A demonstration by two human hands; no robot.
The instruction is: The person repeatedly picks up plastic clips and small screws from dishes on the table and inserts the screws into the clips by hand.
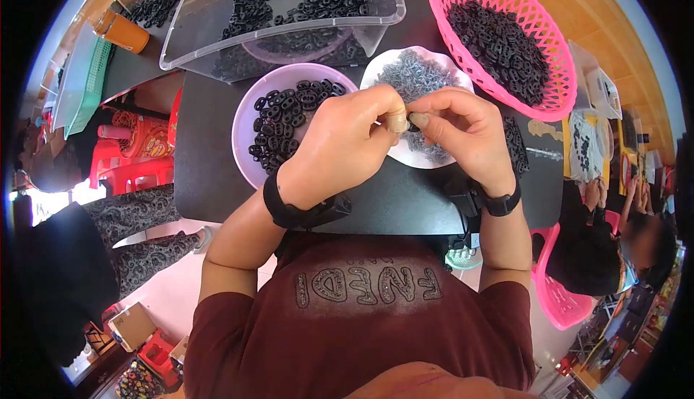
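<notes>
Over the white bowl, my left hand and my right hand meet at the fingertips. A small black plastic piece shows between them, pinched by my right thumb and fingers. My left fingers are curled closed against it, one wrapped in pale tape; what they grip is hidden. Small shiny grey pieces, too fine to name, fill the white bowl. Beside my left hand stands a purple bowl holding black two-hole plastic pieces.
A pink basket of black pieces stands at the back right, a clear plastic bin with more at the back left. Loose black pieces lie right of my hand. People sit at right; another person's patterned trouser leg is at left.
</notes>
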